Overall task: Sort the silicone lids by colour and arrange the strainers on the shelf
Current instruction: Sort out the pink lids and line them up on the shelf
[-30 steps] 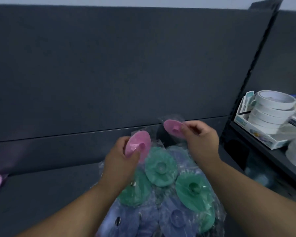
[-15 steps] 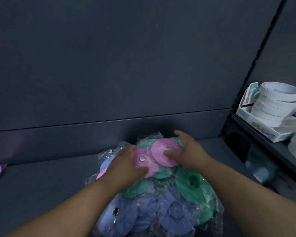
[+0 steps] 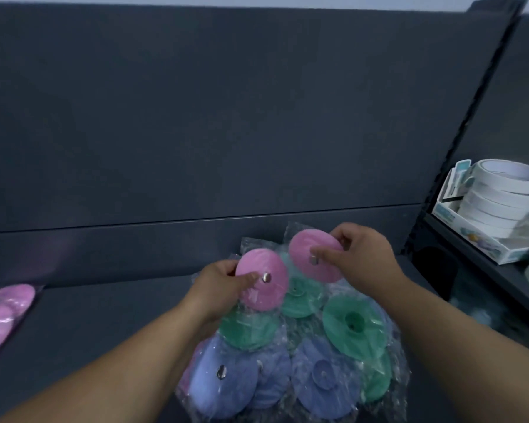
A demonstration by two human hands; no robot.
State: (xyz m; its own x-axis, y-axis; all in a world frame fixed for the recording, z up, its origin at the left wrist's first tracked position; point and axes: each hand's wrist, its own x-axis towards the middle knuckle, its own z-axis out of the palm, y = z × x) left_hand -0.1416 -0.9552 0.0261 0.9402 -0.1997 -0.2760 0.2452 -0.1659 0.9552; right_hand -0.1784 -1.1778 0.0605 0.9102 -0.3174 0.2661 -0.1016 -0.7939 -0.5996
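Pink lids in clear wrap are held one per hand, just above the pile of green and blue lids [image 3: 353, 322] on the dark shelf [image 3: 89, 315]. The left hand [image 3: 217, 285] pinches the left pink lid [image 3: 269, 296] over the pile's upper-left edge, and the right hand [image 3: 364, 257] pinches the right pink lid [image 3: 306, 242] over its far edge, fingers [image 3: 327, 254] curled on the rim. A pink stack [image 3: 3, 312] lies well left of the pile and tape rolls [image 3: 498, 196] sit to its right.

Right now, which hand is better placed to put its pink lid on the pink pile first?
Left, probably. The left hand holds a pink lid and is nearer the pink pile at the far left; the right hand, holding the other pink lid, would have to reach across.
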